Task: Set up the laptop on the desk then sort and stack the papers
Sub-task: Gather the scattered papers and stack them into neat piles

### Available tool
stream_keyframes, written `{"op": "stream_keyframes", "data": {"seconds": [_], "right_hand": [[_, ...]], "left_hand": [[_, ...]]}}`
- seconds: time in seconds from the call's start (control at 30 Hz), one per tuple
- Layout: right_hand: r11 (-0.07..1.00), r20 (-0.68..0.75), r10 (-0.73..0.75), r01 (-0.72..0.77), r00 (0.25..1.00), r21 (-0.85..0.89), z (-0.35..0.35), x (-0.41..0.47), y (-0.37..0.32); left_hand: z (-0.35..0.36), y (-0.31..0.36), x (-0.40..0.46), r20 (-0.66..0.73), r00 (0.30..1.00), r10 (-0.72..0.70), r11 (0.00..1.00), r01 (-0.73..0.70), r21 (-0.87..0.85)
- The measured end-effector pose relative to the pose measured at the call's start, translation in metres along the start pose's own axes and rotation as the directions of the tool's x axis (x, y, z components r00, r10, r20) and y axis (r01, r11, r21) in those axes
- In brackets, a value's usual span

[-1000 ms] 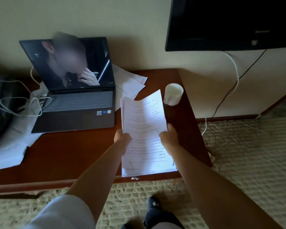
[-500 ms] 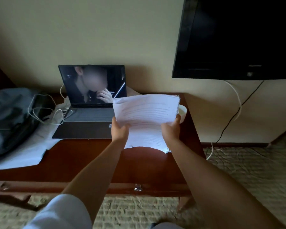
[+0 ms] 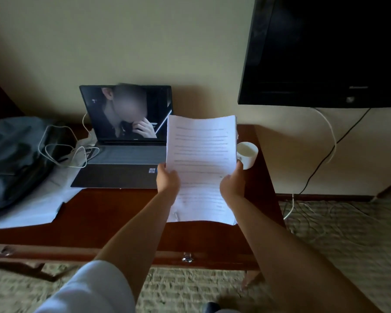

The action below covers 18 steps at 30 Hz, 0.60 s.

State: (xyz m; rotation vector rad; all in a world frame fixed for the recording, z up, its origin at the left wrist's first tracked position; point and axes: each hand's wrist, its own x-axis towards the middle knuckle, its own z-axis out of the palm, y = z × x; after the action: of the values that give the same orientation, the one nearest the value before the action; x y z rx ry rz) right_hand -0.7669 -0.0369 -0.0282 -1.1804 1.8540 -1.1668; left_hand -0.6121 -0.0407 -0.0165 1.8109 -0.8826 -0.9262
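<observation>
Both hands hold a stack of printed papers [image 3: 201, 159] upright above the bench [image 3: 122, 213], long axis vertical. Left hand [image 3: 168, 180] grips the left edge, right hand [image 3: 233, 184] the right edge, equally near. The open laptop [image 3: 124, 154] sits just left.

Glossy wood desk [image 3: 113, 213]; matt paper stack [image 3: 201, 154]; seemingly ceramic cup [image 3: 248, 154].

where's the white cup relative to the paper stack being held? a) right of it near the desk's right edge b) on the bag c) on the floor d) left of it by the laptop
a: the white cup stands on the desk just right of the paper stack, beside the right hand.
</observation>
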Motion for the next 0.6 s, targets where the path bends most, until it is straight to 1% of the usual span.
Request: {"op": "stream_keyframes", "data": {"seconds": [0.1,0.17,0.23,0.3,0.37,0.43,0.53,0.6], "right_hand": [[0.997,0.039,0.014,-0.011,0.999,-0.071,0.0,0.009,0.014],[0.993,0.063,0.055,-0.047,0.996,-0.111,0.006,0.015,0.031],[0.947,0.135,0.143,-0.096,0.981,-0.305,0.013,0.017,0.049],[0.846,0.223,0.255,-0.105,0.941,-0.522,0.018,0.015,0.062],[0.777,0.289,0.321,-0.076,0.902,-0.625,0.022,0.012,0.07],[0.744,0.304,0.329,-0.047,0.894,-0.667,0.026,0.014,0.073],[0.729,0.235,0.313,-0.074,0.92,-0.68,0.027,0.018,0.069],[0.74,0.223,0.293,-0.072,0.93,-0.669,0.026,0.024,0.061]], "left_hand": [[0.006,-0.009,0.005,-0.009,1.0,-0.012,0.998,0.012,0.058],[0.012,-0.024,0.011,0.047,0.998,-0.032,0.987,0.024,0.156],[0.018,-0.042,0.015,0.129,0.986,-0.104,0.961,0.066,0.27],[0.021,-0.06,0.016,0.198,0.963,-0.184,0.922,0.1,0.374],[0.023,-0.072,0.019,0.201,0.959,-0.2,0.891,0.093,0.445],[0.024,-0.076,0.026,0.175,0.966,-0.189,0.871,0.083,0.484],[0.025,-0.072,0.034,0.171,0.966,-0.194,0.842,0.075,0.535],[0.024,-0.068,0.035,0.179,0.965,-0.192,0.846,0.07,0.528]]}}
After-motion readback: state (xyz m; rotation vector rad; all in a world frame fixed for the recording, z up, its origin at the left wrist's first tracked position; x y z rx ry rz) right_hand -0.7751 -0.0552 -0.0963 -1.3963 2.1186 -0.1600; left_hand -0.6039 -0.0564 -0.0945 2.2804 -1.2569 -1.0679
